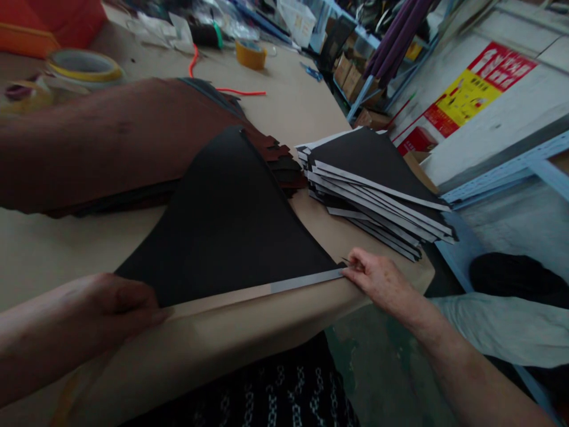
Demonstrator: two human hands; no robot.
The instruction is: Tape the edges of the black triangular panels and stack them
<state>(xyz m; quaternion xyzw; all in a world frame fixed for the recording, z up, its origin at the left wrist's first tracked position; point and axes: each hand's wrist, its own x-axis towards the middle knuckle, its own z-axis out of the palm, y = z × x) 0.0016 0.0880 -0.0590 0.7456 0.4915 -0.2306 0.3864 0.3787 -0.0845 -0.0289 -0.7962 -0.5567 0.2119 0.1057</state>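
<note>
A black sheet (pixel 226 231) lies curved on the brown table (pixel 40 249), its near edge along the table's front. A thin grey strip (pixel 306 280) runs along that edge. My left hand (pixel 111 305) presses down on the sheet's near left corner, fingers bent and together. My right hand (pixel 377 281) pinches the right end of the grey strip at the sheet's right corner. A stack of black sheets with white edges (pixel 373 184) rests just beyond my right hand.
A pile of dark brown sheets (pixel 124 136) fills the table's left. Tape rolls (pixel 84 65) (pixel 251 54) and an orange cord (pixel 240 92) lie farther back. Shelving and boxes (pixel 355 71) stand at the right, with a red-yellow poster (pixel 471 89).
</note>
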